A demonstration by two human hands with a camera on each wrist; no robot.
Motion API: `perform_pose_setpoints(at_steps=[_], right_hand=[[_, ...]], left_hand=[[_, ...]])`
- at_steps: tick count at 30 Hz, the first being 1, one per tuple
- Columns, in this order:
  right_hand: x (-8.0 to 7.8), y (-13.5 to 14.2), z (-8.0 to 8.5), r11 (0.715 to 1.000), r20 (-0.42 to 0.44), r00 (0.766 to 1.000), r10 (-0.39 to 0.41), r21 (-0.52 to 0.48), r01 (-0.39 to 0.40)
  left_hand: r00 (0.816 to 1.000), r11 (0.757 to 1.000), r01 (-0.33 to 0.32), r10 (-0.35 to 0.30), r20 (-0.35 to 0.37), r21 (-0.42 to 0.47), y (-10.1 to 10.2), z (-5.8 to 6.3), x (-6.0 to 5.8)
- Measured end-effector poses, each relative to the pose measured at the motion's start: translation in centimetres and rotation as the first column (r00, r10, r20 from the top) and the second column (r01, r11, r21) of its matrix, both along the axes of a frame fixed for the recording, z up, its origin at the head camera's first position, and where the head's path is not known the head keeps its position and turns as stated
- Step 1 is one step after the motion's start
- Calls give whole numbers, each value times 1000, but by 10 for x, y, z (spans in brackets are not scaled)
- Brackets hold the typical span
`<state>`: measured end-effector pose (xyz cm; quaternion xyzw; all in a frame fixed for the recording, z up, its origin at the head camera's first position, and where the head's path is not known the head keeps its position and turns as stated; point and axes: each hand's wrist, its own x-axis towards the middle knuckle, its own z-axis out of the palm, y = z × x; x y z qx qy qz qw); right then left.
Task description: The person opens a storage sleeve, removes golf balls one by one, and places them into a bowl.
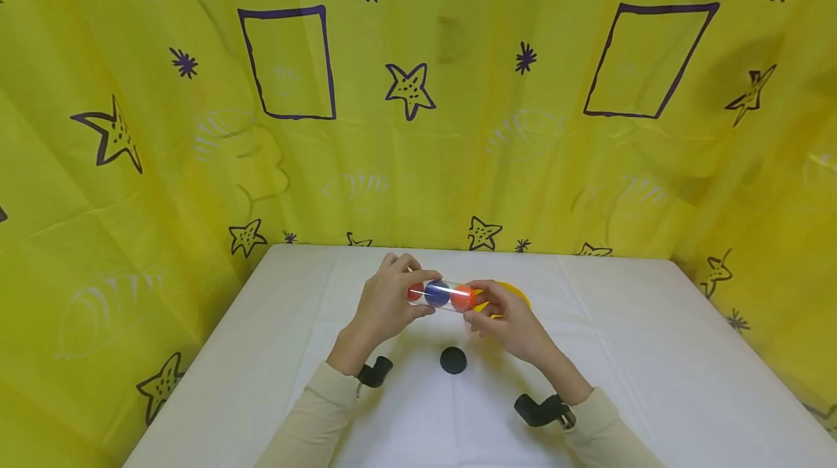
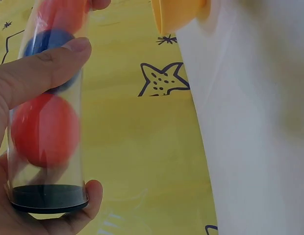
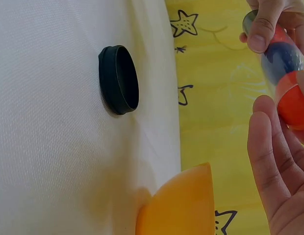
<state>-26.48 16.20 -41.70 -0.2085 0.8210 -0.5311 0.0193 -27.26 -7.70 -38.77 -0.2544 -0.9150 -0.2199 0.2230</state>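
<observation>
A clear tube [image 2: 71, 175] with a dark cap [image 2: 49, 197] on one end is held above the table, lying nearly level in the head view. My left hand [image 1: 387, 299] grips it, thumb across its side. Inside, a red ball [image 2: 46, 131] lies nearest the capped end, followed by a blue ball [image 1: 437, 293]. At the other end, an orange ball [image 1: 461, 298] sits at the tube's rim, seemingly partly inside. My right hand [image 1: 513, 324] pinches this ball between thumb and fingers; several of its fingers stretch out beside the tube in the right wrist view.
A round black cap [image 1: 453, 360] lies on the white table [image 1: 628, 381] below the hands. A yellow bowl [image 3: 181, 205] stands behind my right hand, partly hidden by it in the head view. Yellow patterned curtain [image 1: 418, 155] surrounds the table's back and sides.
</observation>
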Motion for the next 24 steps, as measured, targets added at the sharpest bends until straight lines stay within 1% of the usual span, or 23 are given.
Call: perform_pose_setpoints(at_steps=[2, 9, 12, 18, 24], right_hand=[[0, 1, 0, 1000, -8, 1000, -5, 7, 5], [-1, 3, 2, 996, 40, 997, -70, 57, 67], [-1, 4, 3, 994, 34, 995, -89, 64, 87], [-3, 7, 2, 993, 34, 994, -103, 68, 101], [-5, 8, 0, 994, 48, 994, -94, 50, 92]], left_hand=[[1000, 1000, 2, -2, 5, 4, 0, -1, -1], [1000, 1000, 0, -1, 15, 21, -2, -4, -3], [1000, 1000, 1, -1, 12, 21, -2, -4, -4], [1000, 1000, -3, 2, 7, 26, -2, -6, -4], [1000, 999, -1, 1, 12, 34, -2, -6, -5]])
